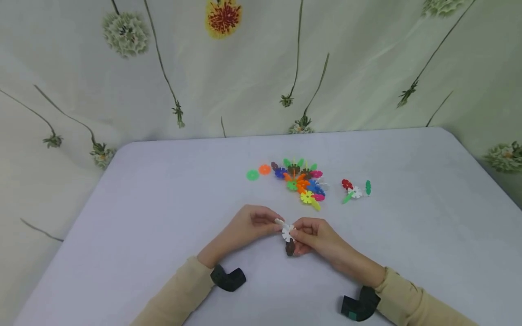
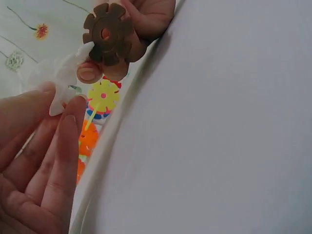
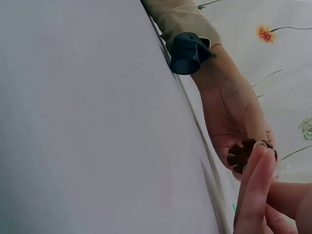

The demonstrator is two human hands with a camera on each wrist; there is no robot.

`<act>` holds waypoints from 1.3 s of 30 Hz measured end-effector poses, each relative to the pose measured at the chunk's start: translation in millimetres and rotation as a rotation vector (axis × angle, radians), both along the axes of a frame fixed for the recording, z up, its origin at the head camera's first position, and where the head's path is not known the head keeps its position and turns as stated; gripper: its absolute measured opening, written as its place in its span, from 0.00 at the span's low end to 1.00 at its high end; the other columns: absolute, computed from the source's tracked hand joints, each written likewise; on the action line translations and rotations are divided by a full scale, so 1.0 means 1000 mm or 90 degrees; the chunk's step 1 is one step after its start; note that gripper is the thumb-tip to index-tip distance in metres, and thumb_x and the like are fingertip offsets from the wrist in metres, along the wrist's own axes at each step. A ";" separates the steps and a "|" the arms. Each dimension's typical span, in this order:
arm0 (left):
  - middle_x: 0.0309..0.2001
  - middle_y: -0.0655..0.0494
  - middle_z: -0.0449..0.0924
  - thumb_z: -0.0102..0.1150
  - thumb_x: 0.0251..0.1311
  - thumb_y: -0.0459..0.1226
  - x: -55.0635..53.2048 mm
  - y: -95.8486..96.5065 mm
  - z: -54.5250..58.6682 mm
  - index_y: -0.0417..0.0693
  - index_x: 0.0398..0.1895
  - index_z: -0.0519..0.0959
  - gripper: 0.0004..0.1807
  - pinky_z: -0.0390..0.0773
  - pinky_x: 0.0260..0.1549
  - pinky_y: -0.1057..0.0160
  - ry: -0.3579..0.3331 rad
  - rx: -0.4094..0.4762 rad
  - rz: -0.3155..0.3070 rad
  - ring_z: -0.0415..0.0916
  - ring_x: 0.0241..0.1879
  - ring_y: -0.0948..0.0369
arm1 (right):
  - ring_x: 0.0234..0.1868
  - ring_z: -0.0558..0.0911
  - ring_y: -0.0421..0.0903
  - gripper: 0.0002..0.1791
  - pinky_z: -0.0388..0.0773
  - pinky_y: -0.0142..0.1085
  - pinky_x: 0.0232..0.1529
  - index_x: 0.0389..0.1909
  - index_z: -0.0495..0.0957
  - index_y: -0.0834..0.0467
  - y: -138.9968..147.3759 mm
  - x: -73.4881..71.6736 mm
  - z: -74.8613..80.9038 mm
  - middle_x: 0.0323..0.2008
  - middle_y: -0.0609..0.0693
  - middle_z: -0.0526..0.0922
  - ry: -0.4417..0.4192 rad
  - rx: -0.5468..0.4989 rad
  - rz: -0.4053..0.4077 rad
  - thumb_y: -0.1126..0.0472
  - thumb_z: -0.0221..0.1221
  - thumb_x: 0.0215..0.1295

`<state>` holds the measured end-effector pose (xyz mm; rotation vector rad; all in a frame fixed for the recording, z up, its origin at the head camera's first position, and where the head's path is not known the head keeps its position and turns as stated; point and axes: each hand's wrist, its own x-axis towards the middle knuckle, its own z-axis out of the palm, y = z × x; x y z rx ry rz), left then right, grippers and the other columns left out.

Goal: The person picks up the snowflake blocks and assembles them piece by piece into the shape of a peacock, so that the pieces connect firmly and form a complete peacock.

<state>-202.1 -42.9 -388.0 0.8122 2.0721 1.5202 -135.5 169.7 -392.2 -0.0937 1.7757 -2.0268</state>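
Both hands meet over the near middle of the table around a small joined piece of notched plastic discs. My left hand (image 1: 257, 222) pinches a white notched disc (image 2: 57, 105) between thumb and fingers. My right hand (image 1: 320, 237) grips the same piece from the other side, its thumb on a white disc (image 1: 287, 233) facing up. A brown notched disc (image 1: 290, 247) hangs at the piece's near end. In the left wrist view this brown disc (image 2: 108, 36) faces the camera, with right fingertips behind it. Right fingers partly cover the brown disc (image 3: 240, 157) in the right wrist view.
Beyond the hands lies a multicoloured cluster of joined discs (image 1: 302, 183). Left of it are a loose green disc (image 1: 253, 175) and an orange disc (image 1: 264, 169). To the right sits a smaller red, white and green assembly (image 1: 355, 192). A flower-patterned cloth (image 1: 253, 90) hangs behind the table.
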 end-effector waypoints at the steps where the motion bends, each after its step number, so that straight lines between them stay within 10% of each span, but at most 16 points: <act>1: 0.37 0.54 0.82 0.63 0.58 0.36 -0.001 -0.001 0.000 0.40 0.44 0.81 0.12 0.79 0.40 0.62 -0.032 0.009 0.007 0.81 0.38 0.59 | 0.27 0.81 0.43 0.11 0.80 0.36 0.36 0.42 0.73 0.72 0.000 0.000 0.000 0.27 0.55 0.81 -0.002 -0.009 -0.002 0.66 0.56 0.66; 5: 0.41 0.45 0.81 0.57 0.63 0.35 -0.008 -0.003 -0.003 0.32 0.50 0.76 0.16 0.78 0.42 0.60 -0.101 0.047 0.051 0.81 0.40 0.54 | 0.32 0.83 0.46 0.12 0.79 0.39 0.40 0.43 0.71 0.73 -0.002 -0.001 0.000 0.31 0.58 0.82 -0.001 -0.034 -0.001 0.67 0.56 0.66; 9: 0.42 0.43 0.81 0.56 0.63 0.32 -0.024 -0.010 -0.004 0.32 0.50 0.76 0.15 0.78 0.42 0.61 -0.078 0.055 0.159 0.80 0.41 0.54 | 0.31 0.83 0.46 0.12 0.80 0.39 0.39 0.43 0.71 0.73 -0.003 -0.002 0.001 0.31 0.57 0.82 0.007 -0.041 0.001 0.67 0.56 0.66; 15: 0.46 0.48 0.77 0.60 0.59 0.35 -0.060 -0.018 0.004 0.42 0.53 0.76 0.18 0.75 0.44 0.59 0.000 -0.107 0.325 0.77 0.42 0.55 | 0.29 0.82 0.45 0.11 0.80 0.37 0.36 0.43 0.70 0.71 -0.002 0.000 -0.001 0.30 0.56 0.80 0.010 -0.051 -0.004 0.66 0.56 0.66; 24: 0.41 0.46 0.74 0.66 0.54 0.38 -0.091 -0.006 0.001 0.40 0.51 0.75 0.22 0.71 0.41 0.56 0.139 -0.326 0.316 0.69 0.40 0.52 | 0.29 0.82 0.44 0.11 0.80 0.36 0.37 0.42 0.69 0.69 -0.004 -0.001 -0.002 0.30 0.56 0.80 0.011 -0.053 -0.008 0.66 0.57 0.65; 34: 0.34 0.47 0.77 0.64 0.55 0.35 -0.078 -0.016 0.005 0.39 0.39 0.77 0.11 0.73 0.37 0.56 0.176 -0.299 0.319 0.71 0.35 0.52 | 0.30 0.83 0.46 0.26 0.80 0.39 0.38 0.61 0.59 0.68 -0.004 -0.002 -0.002 0.30 0.56 0.82 0.005 -0.047 -0.009 0.68 0.56 0.66; 39: 0.37 0.49 0.79 0.64 0.56 0.38 -0.063 -0.028 0.008 0.41 0.38 0.78 0.11 0.74 0.41 0.56 0.101 -0.241 0.307 0.73 0.39 0.54 | 0.31 0.83 0.46 0.21 0.80 0.38 0.39 0.58 0.63 0.68 -0.002 -0.002 0.000 0.31 0.56 0.83 -0.001 -0.058 -0.013 0.66 0.54 0.67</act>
